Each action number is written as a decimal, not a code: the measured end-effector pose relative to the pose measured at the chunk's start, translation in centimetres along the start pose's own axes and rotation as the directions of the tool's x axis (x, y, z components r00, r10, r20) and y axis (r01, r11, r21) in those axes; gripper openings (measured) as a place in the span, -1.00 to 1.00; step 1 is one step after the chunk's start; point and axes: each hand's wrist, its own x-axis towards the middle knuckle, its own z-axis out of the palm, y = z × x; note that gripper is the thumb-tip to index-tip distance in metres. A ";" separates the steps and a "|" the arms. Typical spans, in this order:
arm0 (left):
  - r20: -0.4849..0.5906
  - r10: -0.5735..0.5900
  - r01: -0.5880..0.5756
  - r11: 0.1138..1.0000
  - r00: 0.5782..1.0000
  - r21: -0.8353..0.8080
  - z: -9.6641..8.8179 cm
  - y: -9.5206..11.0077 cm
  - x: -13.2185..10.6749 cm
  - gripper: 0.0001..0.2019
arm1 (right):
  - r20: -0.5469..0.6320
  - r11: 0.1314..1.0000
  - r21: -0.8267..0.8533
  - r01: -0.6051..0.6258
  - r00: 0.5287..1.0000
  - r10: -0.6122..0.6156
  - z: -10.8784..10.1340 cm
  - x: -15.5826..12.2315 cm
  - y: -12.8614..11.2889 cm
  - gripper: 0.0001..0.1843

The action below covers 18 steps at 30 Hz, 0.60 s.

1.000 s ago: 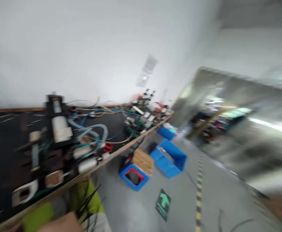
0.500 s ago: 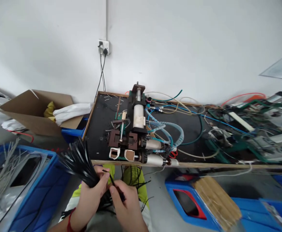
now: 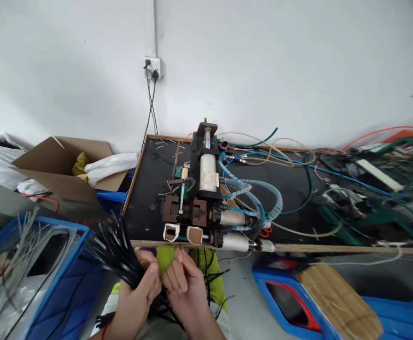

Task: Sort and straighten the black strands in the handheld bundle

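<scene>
My left hand (image 3: 138, 293) is closed around a thick bundle of black cable ties (image 3: 112, 250) that fans out up and to the left. My right hand (image 3: 185, 283) sits right beside it, fingers pinched on a single black tie that points up toward the small pneumatic press machine (image 3: 199, 198). That machine stands on the black mat of the workbench (image 3: 150, 179), with two white openings at its front edge just above my hands. Loose black ties lie across my lap over a yellow-green garment (image 3: 206, 269).
A blue bin (image 3: 47, 283) with pale ties stands at the left. An open cardboard box (image 3: 61, 165) sits behind it. Blue crates (image 3: 334, 302) with a cardboard piece stand on the floor at the right. Hoses, cables and other devices crowd the bench's right side.
One second ago the view swung blurred toward the room at the right; it now faces the bench. Since half a second ago my right hand has lifted its tie toward the machine's front.
</scene>
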 end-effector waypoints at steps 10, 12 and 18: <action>0.020 0.002 -0.002 1.000 1.000 0.008 0.1 -0.3 0.4 -0.69 | 0.018 0.992 0.103 -0.067 0.998 0.065 -0.6 0.4 -0.9 -0.83; 0.013 0.022 -0.022 1.000 1.000 -0.002 0.0 -0.4 0.5 -0.73 | 0.023 0.991 0.106 -0.076 0.997 0.074 -0.5 0.5 -0.9 -0.84; 0.031 0.112 -0.111 0.993 0.993 -0.039 -0.4 -0.6 0.6 -0.76 | 0.018 0.991 0.103 -0.081 0.997 0.080 -0.6 0.6 -0.5 -0.83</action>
